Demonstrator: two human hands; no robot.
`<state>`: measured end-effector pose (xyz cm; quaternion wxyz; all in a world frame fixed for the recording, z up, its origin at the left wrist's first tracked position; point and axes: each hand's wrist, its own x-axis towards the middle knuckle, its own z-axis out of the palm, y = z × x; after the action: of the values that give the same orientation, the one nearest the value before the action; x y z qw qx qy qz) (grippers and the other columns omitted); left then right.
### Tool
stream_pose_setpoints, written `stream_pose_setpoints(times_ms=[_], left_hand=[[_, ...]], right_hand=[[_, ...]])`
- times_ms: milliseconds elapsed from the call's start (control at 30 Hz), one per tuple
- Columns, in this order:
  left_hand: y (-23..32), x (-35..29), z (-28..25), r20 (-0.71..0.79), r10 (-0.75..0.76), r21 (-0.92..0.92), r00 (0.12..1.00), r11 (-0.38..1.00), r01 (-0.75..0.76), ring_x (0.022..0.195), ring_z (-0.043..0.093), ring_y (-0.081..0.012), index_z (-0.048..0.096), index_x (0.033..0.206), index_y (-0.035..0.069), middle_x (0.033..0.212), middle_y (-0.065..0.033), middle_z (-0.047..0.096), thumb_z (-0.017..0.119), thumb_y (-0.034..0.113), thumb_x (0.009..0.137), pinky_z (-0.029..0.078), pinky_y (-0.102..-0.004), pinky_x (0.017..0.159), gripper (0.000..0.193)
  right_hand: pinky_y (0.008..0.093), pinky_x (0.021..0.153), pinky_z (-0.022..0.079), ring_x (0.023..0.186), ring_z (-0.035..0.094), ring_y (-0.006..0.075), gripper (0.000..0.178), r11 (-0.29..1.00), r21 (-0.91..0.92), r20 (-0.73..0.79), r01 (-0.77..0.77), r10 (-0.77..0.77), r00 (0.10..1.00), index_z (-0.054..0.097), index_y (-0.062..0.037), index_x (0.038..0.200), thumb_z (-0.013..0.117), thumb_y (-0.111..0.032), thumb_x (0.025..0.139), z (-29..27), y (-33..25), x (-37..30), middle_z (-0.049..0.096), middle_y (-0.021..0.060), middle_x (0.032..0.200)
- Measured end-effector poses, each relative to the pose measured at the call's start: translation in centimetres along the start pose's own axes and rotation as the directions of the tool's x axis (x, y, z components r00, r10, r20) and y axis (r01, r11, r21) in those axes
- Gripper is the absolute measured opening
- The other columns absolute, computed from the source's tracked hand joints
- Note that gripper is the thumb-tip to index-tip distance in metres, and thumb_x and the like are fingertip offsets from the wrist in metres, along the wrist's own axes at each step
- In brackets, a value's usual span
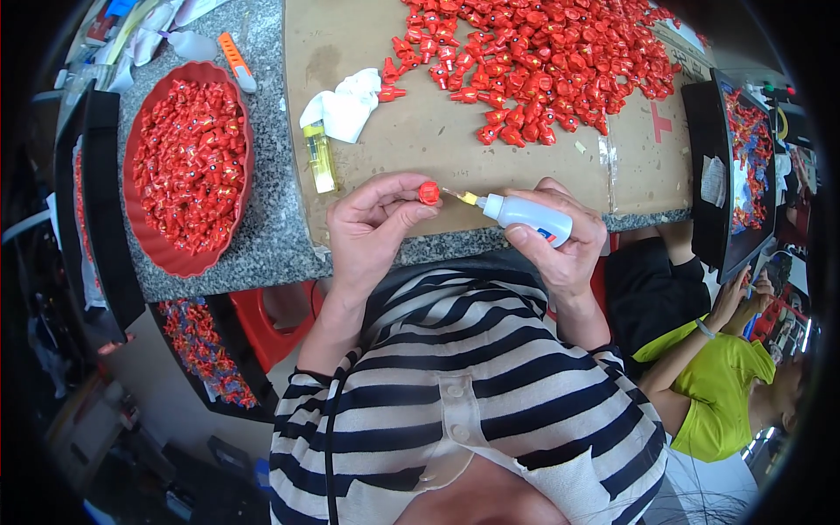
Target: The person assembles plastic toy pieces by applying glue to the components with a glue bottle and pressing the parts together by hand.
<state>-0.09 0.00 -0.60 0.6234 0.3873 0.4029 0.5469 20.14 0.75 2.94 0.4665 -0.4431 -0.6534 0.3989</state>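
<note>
Pinched between the thumb and fingers of my left hand [374, 219] is a small red plastic piece [429, 193]. My right hand [569, 229] is wrapped round a white squeeze glue bottle [532, 219], held on its side with its yellow-based thin nozzle pointing left. The nozzle tip is close beside the red piece; whether they touch I cannot tell. Both hands are above the near edge of a cardboard sheet [376, 162]. A big heap of small glossy red plastic figures [551, 61] is spread over the far part of the cardboard.
On the left of the speckled stone tabletop [271, 241] stands a scalloped red tray [129, 188] full of red pieces. A yellow lighter [319, 157], a crumpled white tissue [347, 105] and an orange cutter knife [234, 61] lie about. Right, a person in yellow-green [722, 394] works beside a black bin [707, 166].
</note>
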Motion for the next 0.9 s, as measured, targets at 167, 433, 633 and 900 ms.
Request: stream_pose_setpoints(times_ms=[167,433,633,900], left_hand=[[-0.08,0.03,-0.01,-0.001,0.020,0.009,1.000,1.000,-0.020,0.080,0.062,-0.0155,0.057,0.099,-0.008,0.088,-0.0119,0.063,0.060,-0.009,0.076,0.052,-0.0239,0.073,0.023],[-0.10,-0.06,0.06,-0.024,0.031,0.014,0.999,0.999,-0.031,0.080,0.062,-0.0154,0.057,0.099,-0.008,0.088,-0.0117,0.063,0.060,-0.008,0.076,0.051,-0.0233,0.073,0.023],[0.12,-0.09,0.24,-0.033,0.017,-0.007,0.999,1.000,-0.018,0.080,0.062,-0.0160,0.057,0.099,-0.008,0.087,-0.0119,0.063,0.060,-0.007,0.077,0.052,-0.0244,0.072,0.022],[0.03,-0.06,0.18,-0.039,0.029,-0.018,0.999,0.999,-0.030,0.079,0.062,-0.0160,0.057,0.099,-0.008,0.088,-0.0118,0.063,0.060,-0.007,0.077,0.052,-0.0246,0.072,0.022]], right_hand=[[0.0253,0.051,0.039,0.055,0.050,0.0153,0.029,1.000,-0.006,0.013,-0.002,0.002,1.000,0.063,0.0059,0.088,0.073,-0.003,0.062,-0.16,0.07,-0.01,0.063,0.0103,0.070],[0.0256,0.052,0.041,0.057,0.052,0.0159,0.029,1.000,-0.017,0.031,0.002,-0.001,1.000,0.064,0.0060,0.088,0.073,-0.003,0.062,-0.32,-0.48,-0.02,0.063,0.0107,0.072],[0.0253,0.052,0.041,0.057,0.052,0.0159,0.029,1.000,-0.023,0.037,0.013,-0.012,0.999,0.064,0.0057,0.088,0.073,-0.004,0.062,-0.26,-0.40,-0.04,0.064,0.0111,0.073],[0.0250,0.053,0.041,0.057,0.051,0.0155,0.029,1.000,-0.013,0.055,0.026,-0.025,0.998,0.064,0.0055,0.088,0.073,-0.004,0.062,-0.28,-0.47,-0.02,0.065,0.0112,0.075]])
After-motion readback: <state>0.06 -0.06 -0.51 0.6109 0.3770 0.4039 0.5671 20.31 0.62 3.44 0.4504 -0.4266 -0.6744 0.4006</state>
